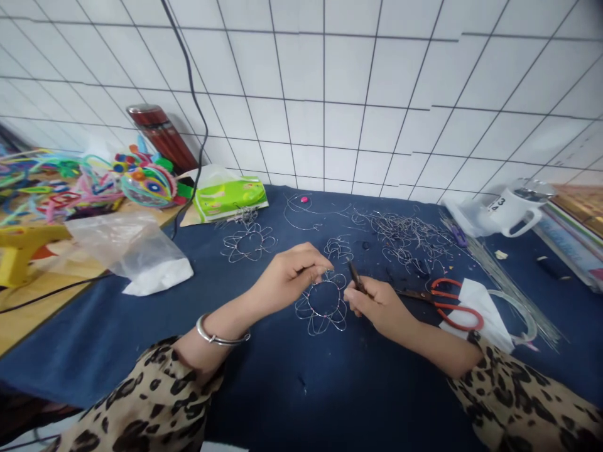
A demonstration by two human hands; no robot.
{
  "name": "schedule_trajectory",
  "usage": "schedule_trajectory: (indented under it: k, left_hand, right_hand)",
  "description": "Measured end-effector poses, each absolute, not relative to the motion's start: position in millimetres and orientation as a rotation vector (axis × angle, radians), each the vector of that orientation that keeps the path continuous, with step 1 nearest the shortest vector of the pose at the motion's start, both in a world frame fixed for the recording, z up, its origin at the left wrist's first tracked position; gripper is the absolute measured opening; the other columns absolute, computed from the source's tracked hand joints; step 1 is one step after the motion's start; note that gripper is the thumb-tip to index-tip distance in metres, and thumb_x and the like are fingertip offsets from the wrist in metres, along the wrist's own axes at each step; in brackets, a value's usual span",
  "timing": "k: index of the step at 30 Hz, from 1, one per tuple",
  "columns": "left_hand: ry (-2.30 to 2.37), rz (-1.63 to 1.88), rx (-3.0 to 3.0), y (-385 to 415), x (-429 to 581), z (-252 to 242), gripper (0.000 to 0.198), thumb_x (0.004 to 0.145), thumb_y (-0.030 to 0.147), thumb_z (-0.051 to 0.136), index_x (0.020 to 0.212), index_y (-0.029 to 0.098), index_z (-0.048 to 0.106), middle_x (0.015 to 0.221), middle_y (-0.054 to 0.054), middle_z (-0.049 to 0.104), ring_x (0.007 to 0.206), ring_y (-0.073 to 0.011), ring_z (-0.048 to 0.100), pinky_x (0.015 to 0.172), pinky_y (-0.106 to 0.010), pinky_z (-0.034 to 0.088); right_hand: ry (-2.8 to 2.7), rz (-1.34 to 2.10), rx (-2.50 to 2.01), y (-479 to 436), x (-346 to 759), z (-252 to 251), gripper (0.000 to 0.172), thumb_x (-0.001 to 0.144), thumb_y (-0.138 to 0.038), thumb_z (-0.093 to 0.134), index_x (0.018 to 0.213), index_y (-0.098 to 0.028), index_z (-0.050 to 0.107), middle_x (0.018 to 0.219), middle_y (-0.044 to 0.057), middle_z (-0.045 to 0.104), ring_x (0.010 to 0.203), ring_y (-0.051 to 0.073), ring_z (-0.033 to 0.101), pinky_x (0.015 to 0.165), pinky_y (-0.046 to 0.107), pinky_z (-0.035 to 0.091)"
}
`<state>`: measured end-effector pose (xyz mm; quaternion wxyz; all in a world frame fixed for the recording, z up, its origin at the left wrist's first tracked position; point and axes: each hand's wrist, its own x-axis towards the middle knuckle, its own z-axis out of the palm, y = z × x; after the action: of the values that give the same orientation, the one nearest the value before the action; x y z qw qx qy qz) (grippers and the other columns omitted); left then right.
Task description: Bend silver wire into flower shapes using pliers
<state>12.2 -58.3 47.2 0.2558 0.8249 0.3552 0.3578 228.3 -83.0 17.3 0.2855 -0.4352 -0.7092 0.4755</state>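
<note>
In front of me is a flower-shaped wire ring (311, 307) with looped petals and small pinkish marks around its inner circle. My left hand (299, 270) pinches its upper edge between thumb and fingers. To the right of the ring, my right hand (377, 304) is closed around a dark slim hand tool, possibly pliers (355, 276), its tip pointing up and left. That tip stands apart from the pinched spot. Behind my hands lies a small wire flower (338, 248), and a larger wire flower (249, 243) rests farther left.
Red-handled scissors (456, 306) lie right of my right hand, beside straight wires (513, 282). A wire tangle (409, 238) is at the back. A tissue pack (230, 198), plastic bag (136, 251) and yellow glue gun (26, 251) stand left; a white mug (516, 210) stands right.
</note>
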Motion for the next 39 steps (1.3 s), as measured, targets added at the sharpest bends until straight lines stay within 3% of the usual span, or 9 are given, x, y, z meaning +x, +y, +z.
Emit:
schedule_trajectory:
  k: [13, 21, 26, 33, 39]
  left_hand:
    - [0.861, 0.797, 2.317, -73.8, 29.3, 36.9, 0.014, 0.087, 0.011, 0.049, 0.090, 0.017, 0.061, 0.078, -0.002, 0.059, 0.072, -0.0094, 0.055, 0.064, -0.022, 0.045]
    - [0.902, 0.945, 2.489, -69.8, 29.5, 31.9, 0.010, 0.086, 0.014, 0.052, 0.087, 0.016, 0.062, 0.083, -0.004, 0.063, 0.079, -0.0145, 0.055, 0.073, -0.030, 0.045]
    - [0.946, 0.956, 2.615, -72.3, 29.7, 30.7, 0.011, 0.086, 0.014, 0.050, 0.088, 0.016, 0.061, 0.078, -0.004, 0.062, 0.074, -0.0152, 0.053, 0.070, -0.031, 0.044]
    - [1.051, 0.934, 2.481, -79.4, 36.5, 35.3, 0.011, 0.086, 0.016, 0.051, 0.082, 0.016, 0.061, 0.070, -0.001, 0.058, 0.069, -0.0132, 0.052, 0.066, -0.027, 0.042]
    - [1.066, 0.916, 2.255, -79.0, 36.0, 36.7, 0.009, 0.086, 0.017, 0.053, 0.084, 0.017, 0.062, 0.075, -0.001, 0.060, 0.071, -0.0109, 0.054, 0.066, -0.024, 0.043]
  right_hand:
    - [-1.836, 1.365, -1.151, -83.8, 225.1, 21.9, 0.014, 0.082, -0.030, 0.054, 0.076, -0.016, 0.055, 0.060, -0.005, 0.042, 0.053, 0.007, 0.036, 0.051, 0.021, 0.031]
    - [-1.787, 1.398, -1.090, -81.2, 227.1, 21.2, 0.008, 0.078, -0.019, 0.050, 0.071, -0.017, 0.054, 0.058, -0.006, 0.042, 0.053, 0.007, 0.036, 0.052, 0.021, 0.031]
    - [-1.825, 1.294, -1.082, -81.2, 226.7, 20.1, 0.007, 0.076, -0.014, 0.049, 0.071, -0.017, 0.053, 0.060, -0.006, 0.043, 0.055, 0.007, 0.038, 0.054, 0.020, 0.032]
    - [-1.834, 1.141, -1.107, -85.5, 226.5, 23.1, 0.009, 0.078, -0.015, 0.049, 0.069, -0.017, 0.050, 0.059, -0.006, 0.041, 0.055, 0.007, 0.037, 0.054, 0.020, 0.032]
    - [-1.736, 1.234, -1.068, -81.7, 229.5, 23.4, 0.010, 0.080, -0.018, 0.050, 0.070, -0.017, 0.051, 0.060, -0.006, 0.043, 0.055, 0.007, 0.039, 0.055, 0.021, 0.034]
